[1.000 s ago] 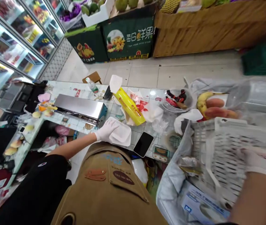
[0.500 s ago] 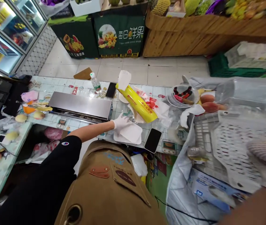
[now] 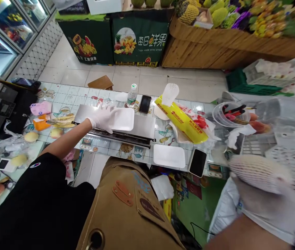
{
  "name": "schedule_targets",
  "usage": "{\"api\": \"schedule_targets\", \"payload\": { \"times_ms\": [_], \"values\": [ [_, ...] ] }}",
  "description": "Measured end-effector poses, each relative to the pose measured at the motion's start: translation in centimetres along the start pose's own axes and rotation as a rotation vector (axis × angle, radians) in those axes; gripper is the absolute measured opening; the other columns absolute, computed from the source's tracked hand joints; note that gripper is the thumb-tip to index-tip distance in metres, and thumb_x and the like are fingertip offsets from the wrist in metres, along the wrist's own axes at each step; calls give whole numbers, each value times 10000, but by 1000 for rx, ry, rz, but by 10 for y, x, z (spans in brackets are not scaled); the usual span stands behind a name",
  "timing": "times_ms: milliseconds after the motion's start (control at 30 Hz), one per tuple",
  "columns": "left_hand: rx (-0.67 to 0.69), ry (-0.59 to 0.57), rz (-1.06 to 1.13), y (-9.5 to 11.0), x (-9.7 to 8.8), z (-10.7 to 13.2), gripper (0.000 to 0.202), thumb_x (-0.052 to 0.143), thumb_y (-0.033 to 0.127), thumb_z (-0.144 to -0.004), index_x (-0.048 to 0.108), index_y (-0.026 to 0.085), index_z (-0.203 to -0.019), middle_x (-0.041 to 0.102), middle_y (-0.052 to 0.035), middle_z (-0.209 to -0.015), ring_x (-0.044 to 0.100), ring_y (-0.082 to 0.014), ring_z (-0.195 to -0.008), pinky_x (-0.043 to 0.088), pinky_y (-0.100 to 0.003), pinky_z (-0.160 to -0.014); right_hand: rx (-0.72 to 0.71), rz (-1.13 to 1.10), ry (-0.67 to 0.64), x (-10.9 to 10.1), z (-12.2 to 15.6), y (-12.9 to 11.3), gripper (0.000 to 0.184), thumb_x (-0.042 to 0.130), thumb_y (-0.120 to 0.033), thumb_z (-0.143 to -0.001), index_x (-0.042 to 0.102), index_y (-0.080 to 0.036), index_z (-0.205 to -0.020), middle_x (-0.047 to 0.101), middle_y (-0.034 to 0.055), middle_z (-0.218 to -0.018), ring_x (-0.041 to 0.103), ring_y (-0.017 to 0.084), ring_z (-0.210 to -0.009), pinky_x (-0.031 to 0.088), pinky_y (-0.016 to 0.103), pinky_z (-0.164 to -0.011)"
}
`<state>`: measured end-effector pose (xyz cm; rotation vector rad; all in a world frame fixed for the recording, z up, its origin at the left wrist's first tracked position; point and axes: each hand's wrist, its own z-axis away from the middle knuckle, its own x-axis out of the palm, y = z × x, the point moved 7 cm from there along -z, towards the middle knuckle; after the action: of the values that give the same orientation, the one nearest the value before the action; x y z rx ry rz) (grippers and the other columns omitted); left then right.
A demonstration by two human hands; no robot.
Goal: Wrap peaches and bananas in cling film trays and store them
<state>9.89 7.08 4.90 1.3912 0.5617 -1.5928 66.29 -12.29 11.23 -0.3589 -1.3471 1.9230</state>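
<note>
Two trays (image 3: 123,119) (image 3: 169,156), two phones (image 3: 145,104) (image 3: 197,162) and one bottle (image 3: 132,96) around the centre; one netted fruit (image 3: 259,172) at lower right.

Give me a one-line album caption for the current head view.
Gloved left hand holds a white tray over a metal box; gloved right hand holds a blurred, netting-covered item.

On the left, a black sleeve (image 3: 33,205) is worn, marked with a small white oval logo (image 3: 35,165); a white left glove (image 3: 102,118) and a white right glove (image 3: 269,208), the latter blurred, are worn. The front is covered by a brown apron (image 3: 113,225), to which orange-brown leather strips (image 3: 121,196) are riveted. Blue lettering (image 3: 140,182), a dark oval patch (image 3: 150,209) and a large brass-coloured eyelet (image 3: 100,236) are borne on it.
</note>
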Motion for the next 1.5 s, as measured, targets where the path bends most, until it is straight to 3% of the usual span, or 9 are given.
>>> {"api": "schedule_targets", "payload": {
  "times_ms": [233, 467, 567, 733, 833, 967, 1133, 1300, 1500],
  "values": [
    [21, -59, 12, -19, 27, -8, 1381, 947, 713, -566, 343, 107, -1650, 283, -308, -1690, 187, -552, -1590, -107, -789, -1236, 2, 82, -366, 121, 33, 64, 528, 789, -448, -691, 800, -363, -1212, 637, 115, -1578, 584, 390, -1482, 682, 545, -852],
    [18, -99, 48, -13, 8, -1, 1336, 1027, 616, -478, 479, 182, -1616, 247, -298, -1764, 137, -603, -1620, 18, -818, -1256, 214, -26, -408, 148, 36, 128, 548, 863, -413, -647, 770, -280, -1171, 807, 98, -1197, 757, 327, -1134, 685, 381, -704],
    [76, 163, 211, 31, -21, 12, 1042, 1022, 529, -602, 602, 214, -1503, 429, -246, -1684, 346, -507, -1578, 221, -724, -1287, 260, -47, -381, 155, 45, 141, 504, 859, -447, -682, 740, -285, -1144, 794, 67, -1199, 753, 299, -1090, 679, 383, -706],
    [335, 623, 704, 169, -40, 30, 327, 782, 292, -949, 722, 208, -1259, 683, -147, -1345, 667, -277, -1292, 539, -493, -1137, 127, -9, -384, 171, 56, 144, 385, 791, -551, -784, 637, -279, -1010, 735, 43, -1134, 712, 265, -1047, 663, 404, -759],
    [337, 726, 766, 236, -29, 22, 210, 773, 260, -959, 771, 203, -1161, 682, -154, -1317, 671, -286, -1286, 574, -484, -1108, -2, 95, -379, 169, 58, 135, 336, 723, -570, -852, 599, -282, -971, 708, 31, -1045, 690, 245, -994, 639, 391, -815],
    [322, 853, 735, 274, -23, 12, 137, 684, 180, -1012, 800, 216, -1075, 673, -145, -1345, 676, -263, -1296, 595, -462, -1099, -139, 227, -327, 151, 45, 119, 348, 678, -595, -881, 557, -269, -857, 664, 3, -881, 641, 210, -868, 589, 353, -819],
    [412, 791, 572, 300, -20, 4, 224, 705, 196, -1008, 779, 244, -1215, 590, -158, -1539, 608, -305, -1433, 567, -505, -1164, -183, 265, -273, 122, 18, 96, 431, 729, -652, -816, 590, -244, -793, 651, -2, -776, 602, 198, -782, 537, 336, -739],
    [340, 645, 606, 322, -16, -17, 706, 834, 289, -929, 539, 256, -1570, 528, -194, -1606, 555, -341, -1498, 511, -531, -1233, -250, 269, -310, 100, 11, 62, 444, 792, -631, -805, 588, -240, -754, 659, -6, -734, 589, 174, -712, 520, 313, -671],
    [208, 622, 963, 319, -7, -41, 797, 980, 427, -762, 594, 237, -1434, 610, -164, -1485, 595, -351, -1425, 457, -566, -1252, -318, 261, -349, 86, 9, 36, 390, 867, -556, -788, 640, -239, -792, 668, -26, -663, 588, 153, -610, 492, 283, -584]
  ]
}}
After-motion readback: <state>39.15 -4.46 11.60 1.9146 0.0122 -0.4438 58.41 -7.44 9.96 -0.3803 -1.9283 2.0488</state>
